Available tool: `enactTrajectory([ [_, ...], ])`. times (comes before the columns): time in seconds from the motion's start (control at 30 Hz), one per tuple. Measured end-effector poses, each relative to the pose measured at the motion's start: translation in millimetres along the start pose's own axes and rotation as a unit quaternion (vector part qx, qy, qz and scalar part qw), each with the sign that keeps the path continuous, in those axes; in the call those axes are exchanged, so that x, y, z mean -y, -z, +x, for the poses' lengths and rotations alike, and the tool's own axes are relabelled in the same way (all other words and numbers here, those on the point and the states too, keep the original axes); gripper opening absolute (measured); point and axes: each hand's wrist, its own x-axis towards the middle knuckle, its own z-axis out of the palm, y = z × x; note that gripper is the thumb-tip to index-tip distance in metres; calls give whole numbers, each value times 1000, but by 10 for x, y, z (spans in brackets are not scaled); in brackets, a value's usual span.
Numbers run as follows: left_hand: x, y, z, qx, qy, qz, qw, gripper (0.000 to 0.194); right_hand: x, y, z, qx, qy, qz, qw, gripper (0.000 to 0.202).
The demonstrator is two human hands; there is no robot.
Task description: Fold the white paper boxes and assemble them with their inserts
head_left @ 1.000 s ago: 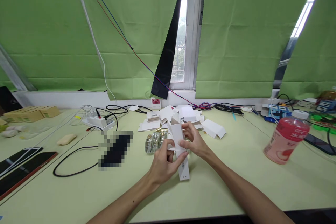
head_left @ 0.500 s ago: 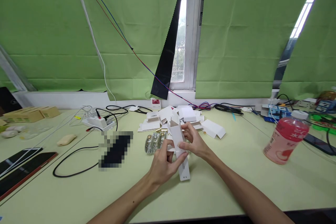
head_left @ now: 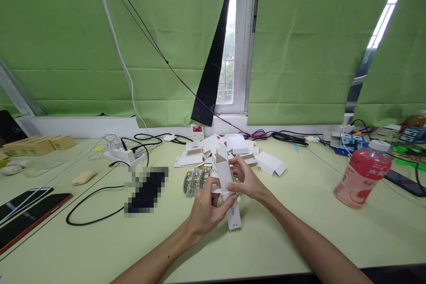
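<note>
A narrow white carton (head_left: 224, 174) is held upright at a tilt between both hands, its top end open. My left hand (head_left: 209, 206) pinches its lower left part with thumb and fingers. From the right side, my right hand (head_left: 244, 178) grips the carton's middle. Small print shows on the lower end, which points toward me. Several shiny wrapped packets (head_left: 196, 180) lie just behind my left hand. Behind the carton rests a pile of folded white cartons (head_left: 236, 143).
On the right stand a pink drink bottle (head_left: 364, 173) and a dark phone (head_left: 404, 183). On the left are a power strip (head_left: 124, 155), looped cables, a pixelated dark object (head_left: 146, 191), tablets (head_left: 31, 222) and brown boxes (head_left: 40, 144).
</note>
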Motion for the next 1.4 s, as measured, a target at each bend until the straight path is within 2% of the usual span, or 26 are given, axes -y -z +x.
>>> enactTrajectory([
  [0.7,-21,-3,-2,-10,-27,12,1000,32,70,21,4,22,-42,23,999,67],
  [1.2,-32,4,11,-1,-5,11,1000,31,14,64,24,42,-55,28,997,70],
  [1.4,-8,-1,-7,-3,-17,14,1000,31,27,76,24,47,-62,21,997,71],
])
